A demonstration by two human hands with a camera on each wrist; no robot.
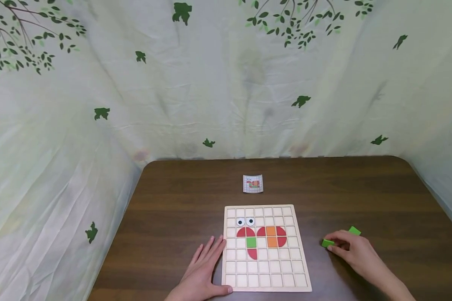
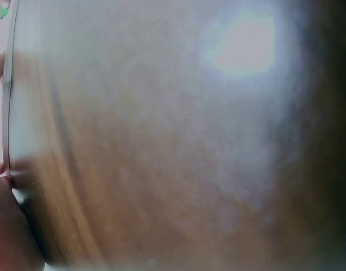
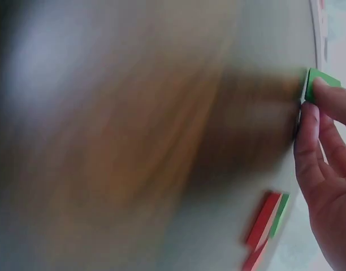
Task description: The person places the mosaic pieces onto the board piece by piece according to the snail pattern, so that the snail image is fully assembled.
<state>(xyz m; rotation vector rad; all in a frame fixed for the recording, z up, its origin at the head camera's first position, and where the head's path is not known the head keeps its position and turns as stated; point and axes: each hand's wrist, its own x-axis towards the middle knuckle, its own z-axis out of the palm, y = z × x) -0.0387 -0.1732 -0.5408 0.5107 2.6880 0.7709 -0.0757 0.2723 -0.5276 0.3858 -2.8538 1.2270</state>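
Note:
My right hand (image 1: 358,253) pinches a green square tile (image 1: 327,243) between thumb and fingertips, to the right of the board. The right wrist view shows this green tile (image 3: 323,79) at the fingertips. A white gridded board (image 1: 263,267) lies flat on the table. Beside its left edge rests my left hand (image 1: 203,274), fingers straight and thumb at the near left corner. On the grid sit two googly-eye pieces (image 1: 245,222), one green square (image 1: 251,242), two orange squares (image 1: 271,236) and several red quarter-round pieces (image 1: 252,253).
Another green piece (image 1: 354,230) lies just beyond my right hand. Red pieces (image 3: 263,220) show beside a green one in the right wrist view. Behind the board, a small picture card (image 1: 253,184) lies on the brown table (image 1: 188,188). A leaf-patterned curtain (image 1: 226,83) hangs behind.

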